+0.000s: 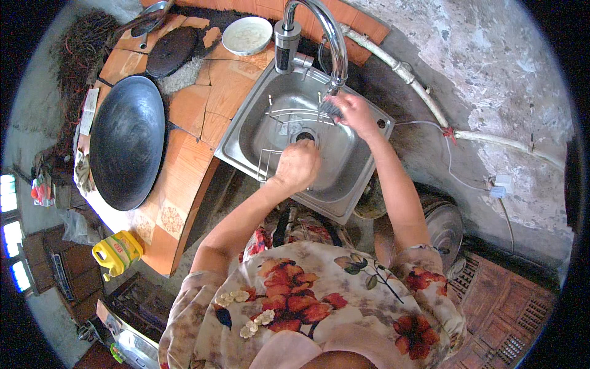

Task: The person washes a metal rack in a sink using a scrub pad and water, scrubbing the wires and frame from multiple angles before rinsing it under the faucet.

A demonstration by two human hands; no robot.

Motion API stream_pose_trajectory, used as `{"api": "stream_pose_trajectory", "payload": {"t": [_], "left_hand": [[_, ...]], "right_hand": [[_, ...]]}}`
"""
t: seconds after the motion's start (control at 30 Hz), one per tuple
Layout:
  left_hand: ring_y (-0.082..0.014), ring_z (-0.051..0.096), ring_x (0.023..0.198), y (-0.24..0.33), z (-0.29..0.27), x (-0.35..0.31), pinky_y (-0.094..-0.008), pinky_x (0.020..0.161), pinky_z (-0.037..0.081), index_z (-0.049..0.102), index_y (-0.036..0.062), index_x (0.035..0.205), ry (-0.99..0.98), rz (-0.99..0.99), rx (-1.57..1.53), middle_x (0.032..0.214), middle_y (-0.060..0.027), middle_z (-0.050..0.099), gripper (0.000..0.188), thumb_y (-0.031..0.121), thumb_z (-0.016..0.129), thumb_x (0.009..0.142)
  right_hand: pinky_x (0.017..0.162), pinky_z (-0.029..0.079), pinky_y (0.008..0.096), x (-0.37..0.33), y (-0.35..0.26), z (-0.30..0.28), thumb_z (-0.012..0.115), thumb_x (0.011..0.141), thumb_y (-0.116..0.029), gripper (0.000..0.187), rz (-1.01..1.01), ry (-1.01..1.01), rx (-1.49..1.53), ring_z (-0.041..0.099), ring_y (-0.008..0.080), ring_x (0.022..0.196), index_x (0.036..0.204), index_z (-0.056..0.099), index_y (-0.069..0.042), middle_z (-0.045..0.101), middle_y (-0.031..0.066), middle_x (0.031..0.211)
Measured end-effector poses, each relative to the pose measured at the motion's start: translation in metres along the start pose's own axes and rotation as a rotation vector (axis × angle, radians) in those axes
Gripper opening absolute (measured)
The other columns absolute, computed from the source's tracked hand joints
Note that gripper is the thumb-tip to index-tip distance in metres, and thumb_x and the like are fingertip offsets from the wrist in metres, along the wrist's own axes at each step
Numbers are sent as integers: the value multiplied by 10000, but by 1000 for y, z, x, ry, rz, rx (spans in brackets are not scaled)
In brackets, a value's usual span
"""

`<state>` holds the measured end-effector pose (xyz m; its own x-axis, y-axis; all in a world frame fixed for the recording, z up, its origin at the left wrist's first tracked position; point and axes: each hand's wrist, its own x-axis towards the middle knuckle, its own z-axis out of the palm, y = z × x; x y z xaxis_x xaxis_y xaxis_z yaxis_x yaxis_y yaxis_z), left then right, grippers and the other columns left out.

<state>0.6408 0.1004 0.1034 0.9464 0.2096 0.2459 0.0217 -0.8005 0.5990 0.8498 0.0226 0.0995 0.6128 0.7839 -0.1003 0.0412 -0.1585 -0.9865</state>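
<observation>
Flowered shirt [289,301] nearest. Right hand [357,115], fingers closed on grey scrubber [330,110] below faucet [340,61]; left hand [299,165] over sink [337,178], grip hidden. Apparently rinsing; next move calls for steady scrubber hold.

A counter [190,106] of orange tiles, several of them cracked, is carrying the cookware. 1 large dark wok [127,144] is resting toward its left edge, its hollow facing up, and 1 dark round disc [172,51], perhaps a lid, is lying just beyond. A patch of grey, ash-like material [181,77] is spreading beside the disc. 1 white bowl [247,35] is standing near the far edge, and metal utensils [146,26] are lying at the far left corner. Along the right side, 1 steel sink [226,149] is adjoining the tiles
</observation>
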Motion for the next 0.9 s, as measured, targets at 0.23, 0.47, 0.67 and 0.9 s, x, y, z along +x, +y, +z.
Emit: {"api": "stream_pose_trajectory", "payload": {"t": [0.23, 0.47, 0.67, 0.9], "left_hand": [[-377, 525, 716, -16, 1, -3, -464, 680, 424, 501, -5, 786, -47, 94, 116, 744, -199, 521, 134, 120, 503, 835], [-347, 529, 745, -17, 3, -2, -451, 688, 416, 514, 21, 746, -69, 141, 175, 751, -167, 521, 119, 126, 532, 799], [-335, 536, 761, -20, -3, -2, -445, 692, 417, 530, 24, 750, -52, 190, 277, 751, -160, 526, 116, 134, 545, 781], [-343, 545, 738, -9, -16, 13, -440, 690, 428, 530, 16, 767, -160, 215, 269, 734, -163, 537, 126, 140, 548, 782]], "right_hand": [[477, 396, 177, 4, -37, -4, 508, 966, -220, 196, 160, -80, 375, 558, 84, 660, 1054, 583, -62, 605, 54, 887], [404, 338, 190, 17, -24, -6, 557, 932, -219, 216, 288, -73, -100, 524, 67, 549, 1026, 615, -33, 605, 33, 770], [468, 388, 241, -1, -45, 1, 584, 912, -294, 235, 269, 52, 322, 546, 78, 574, 900, 668, -75, 581, 10, 589], [512, 430, 343, 0, -5, 1, 601, 884, -314, 296, -73, 11, -437, 571, 136, 554, 808, 659, -33, 517, 51, 536]]}}
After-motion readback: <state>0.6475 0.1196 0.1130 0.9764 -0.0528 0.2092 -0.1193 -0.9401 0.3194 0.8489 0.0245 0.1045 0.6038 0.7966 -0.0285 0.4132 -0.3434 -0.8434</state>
